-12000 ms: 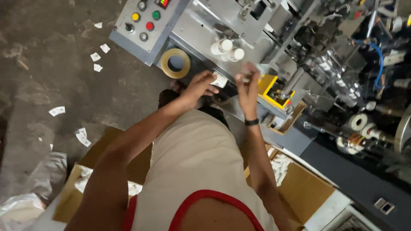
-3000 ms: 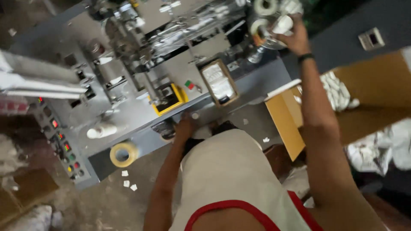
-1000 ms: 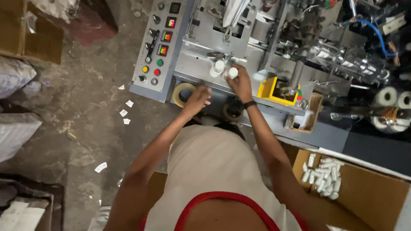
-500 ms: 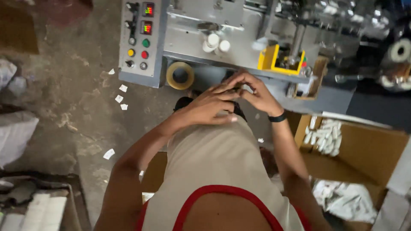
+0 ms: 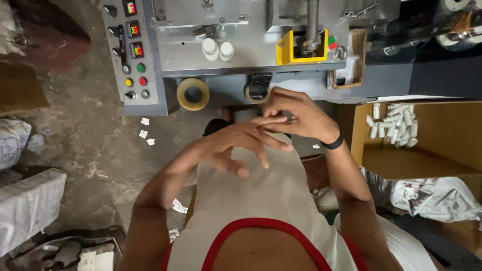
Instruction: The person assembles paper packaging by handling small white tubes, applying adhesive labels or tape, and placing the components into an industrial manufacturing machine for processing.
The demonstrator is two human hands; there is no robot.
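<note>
Both hands meet in front of the person's chest, below the grey machine [image 5: 241, 60]. Left hand [image 5: 236, 145] is open, fingers spread, holding nothing. Right hand [image 5: 296, 113] has fingers curled, pinching at the left fingertips; can't tell if anything is between them. Tape roll [image 5: 193, 94] hangs just beside the control panel [image 5: 133, 55]. Cardboard box [image 5: 427, 145] of white tubes [image 5: 394, 125] stands to the right.

My hands [image 5: 266, 128] meet in open air below the machine [image 5: 241, 60], nothing between them and its front edge. Straight ahead, the tape roll [image 5: 193, 94] and a dark fitting [image 5: 258, 86] crowd that edge. Two white caps [image 5: 217, 49] and the yellow guard [image 5: 301, 47] block the deck. Rightward, the open box [image 5: 442, 150] leaves room.
</note>
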